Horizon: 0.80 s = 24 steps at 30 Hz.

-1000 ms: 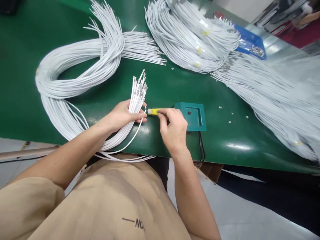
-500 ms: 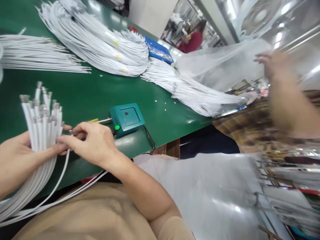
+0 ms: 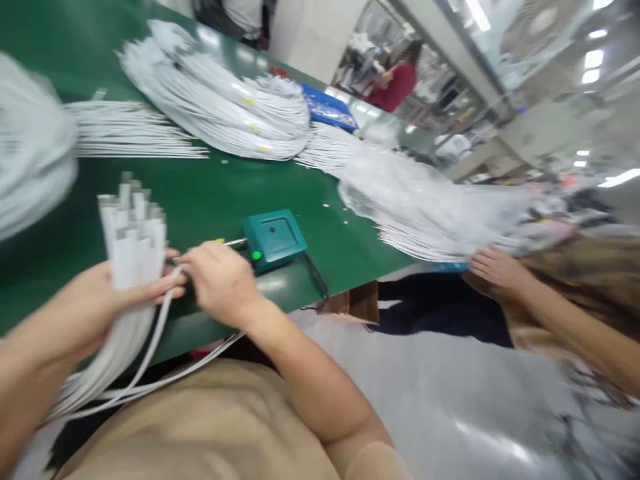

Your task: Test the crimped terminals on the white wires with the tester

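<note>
My left hand (image 3: 105,300) is wrapped round an upright bundle of white cables (image 3: 134,260), whose metal-tipped ends stick up above the fingers. One single white cable (image 3: 159,327) curves up apart from the bundle to the left thumb and fingertips. At its tip my right hand (image 3: 220,277) is closed, pinching the cable end; the fingertips are partly hidden. Just beyond the right hand stands a small teal device (image 3: 275,237) with a lit green button and a metal rod pointing towards the hand.
Bundles of white cable (image 3: 235,113) lie across the green table (image 3: 225,190). A blue tray (image 3: 330,110) of small parts sits behind them. To the right, a co-worker's hand (image 3: 495,267) rests by a clear plastic sheet (image 3: 425,193) over more cables. A cardboard box (image 3: 363,303) is below the table edge.
The view has shifted, so the table things appear further right. The co-worker's raised hand has come down, and the plastic sheet now lies over the cables. My hands keep their hold.
</note>
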{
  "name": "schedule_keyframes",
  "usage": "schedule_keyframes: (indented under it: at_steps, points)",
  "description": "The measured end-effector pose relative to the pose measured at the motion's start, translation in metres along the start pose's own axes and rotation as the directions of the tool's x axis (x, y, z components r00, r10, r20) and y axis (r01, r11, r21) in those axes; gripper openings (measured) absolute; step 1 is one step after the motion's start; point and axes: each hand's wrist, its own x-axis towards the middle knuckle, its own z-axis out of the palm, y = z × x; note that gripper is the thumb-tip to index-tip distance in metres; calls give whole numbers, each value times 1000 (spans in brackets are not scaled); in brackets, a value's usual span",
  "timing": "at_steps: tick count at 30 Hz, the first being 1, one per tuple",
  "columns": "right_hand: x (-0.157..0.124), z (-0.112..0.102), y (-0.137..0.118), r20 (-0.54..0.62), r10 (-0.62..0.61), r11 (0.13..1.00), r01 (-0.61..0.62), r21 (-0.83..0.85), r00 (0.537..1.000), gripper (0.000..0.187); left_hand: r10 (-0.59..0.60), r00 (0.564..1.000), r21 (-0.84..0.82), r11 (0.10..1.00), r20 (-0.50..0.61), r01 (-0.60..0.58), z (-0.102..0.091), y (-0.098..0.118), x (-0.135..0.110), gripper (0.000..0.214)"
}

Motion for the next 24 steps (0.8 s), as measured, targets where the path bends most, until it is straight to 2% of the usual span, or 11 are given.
schedule_keyframes:
  at_steps: [3, 5, 7, 10, 12, 18, 24]
  points:
    - [4, -13, 10, 42, 7, 998, -4, -64, 999, 29, -5, 993, -281, 959, 121, 39, 0, -2, 2, 48]
    - [11, -20, 22, -1, 98, 988, -97, -119, 995, 23, 48, 994, -336, 942, 103, -11, -1, -6, 10, 50]
    - [19, -25, 33, 16, 115, 977, -110, -183, 993, 14, 75, 993, -345, 938, 87, -41, -1, -9, 18, 53]
    - [27, -27, 44, 141, 66, 971, -31, -239, 988, 5, 77, 994, -363, 931, 81, -42, 1, -9, 26, 53]
    - [30, -26, 48, 185, 47, 966, 2, -259, 982, 3, 65, 994, -370, 929, 89, -28, 1, -9, 29, 52]
    - [35, -23, 53, 216, 2, 968, 53, -247, 976, 9, 9, 999, -356, 934, 44, 8, 1, -14, 39, 52]
    - [39, -20, 54, 144, 23, 961, 18, -275, 989, 14, -39, 999, -248, 968, -15, 34, 3, -10, 44, 44]
